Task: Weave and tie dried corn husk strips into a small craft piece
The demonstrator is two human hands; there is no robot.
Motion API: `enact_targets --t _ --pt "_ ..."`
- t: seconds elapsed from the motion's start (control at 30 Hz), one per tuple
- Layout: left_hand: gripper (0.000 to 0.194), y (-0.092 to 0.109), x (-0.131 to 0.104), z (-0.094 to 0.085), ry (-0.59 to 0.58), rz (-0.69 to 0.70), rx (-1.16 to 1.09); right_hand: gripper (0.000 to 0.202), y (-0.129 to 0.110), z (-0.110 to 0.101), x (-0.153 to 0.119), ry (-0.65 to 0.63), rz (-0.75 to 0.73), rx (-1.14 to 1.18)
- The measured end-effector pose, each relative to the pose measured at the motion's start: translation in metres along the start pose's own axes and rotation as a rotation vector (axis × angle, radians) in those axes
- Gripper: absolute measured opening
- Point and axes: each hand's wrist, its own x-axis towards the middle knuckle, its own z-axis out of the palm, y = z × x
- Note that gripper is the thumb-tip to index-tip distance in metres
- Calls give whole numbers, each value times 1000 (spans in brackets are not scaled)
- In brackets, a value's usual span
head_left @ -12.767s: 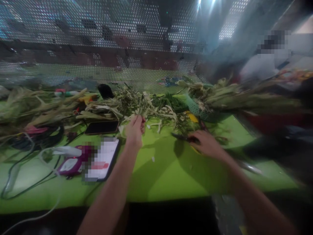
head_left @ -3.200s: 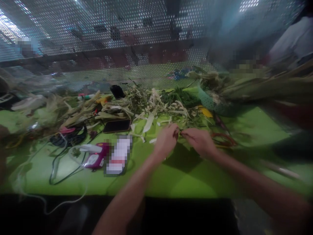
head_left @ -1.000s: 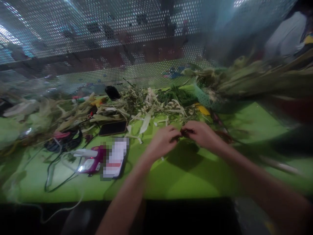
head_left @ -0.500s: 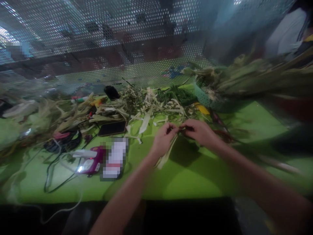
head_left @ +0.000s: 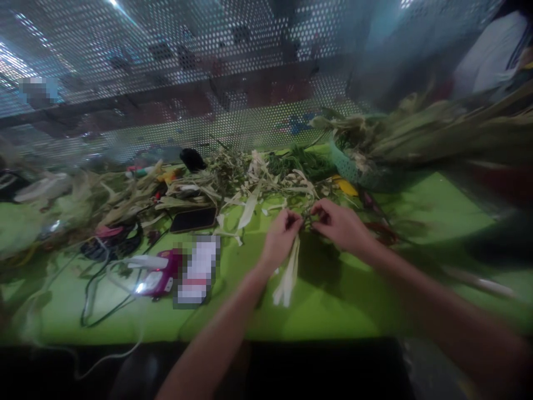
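Note:
My left hand [head_left: 283, 236] is closed in a pinch on a bundle of pale dried husk strips [head_left: 292, 272]. The loose ends hang below the fingers towards the near side of the green table. My right hand [head_left: 337, 222] is just to its right, thumb and fingers pinched together, but blur hides what lies between them. Thin greenish-brown bits [head_left: 308, 215] show in the narrow gap between the two hands. Behind them lies a heap of shredded dry husk [head_left: 250, 180], with one wide pale strip [head_left: 249, 211] pointing towards me.
A black phone [head_left: 194, 220], a purple power box with a lit lamp [head_left: 163, 273] and a pixelated card [head_left: 196, 272] lie left. Cables loop there. A green basket [head_left: 360, 173] with long dried leaves stands right. A perforated screen [head_left: 250, 72] rises behind the table [head_left: 353, 311].
My hands have moved slightly apart, the right one a little up. The husk ends have swung from behind my left wrist to hang in plain view, more upright.

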Motion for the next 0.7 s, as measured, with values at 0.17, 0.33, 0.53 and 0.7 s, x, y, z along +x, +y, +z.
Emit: enact_targets --t 0.17,0.33,0.53,0.7 --pt "4 -8 1 0 -4 27 74 6 -5 -4 -1 -34 -56 240" --pt "7 -4 -1 0 -74 56 151 8 -6 1 -1 -32 -75 337" --pt "9 -1 -2 0 -129 46 212 7 -6 4 -3 -16 -74 329" --pt "6 -9 -2 -1 -90 72 197 12 -16 1 -10 -41 -175 111"
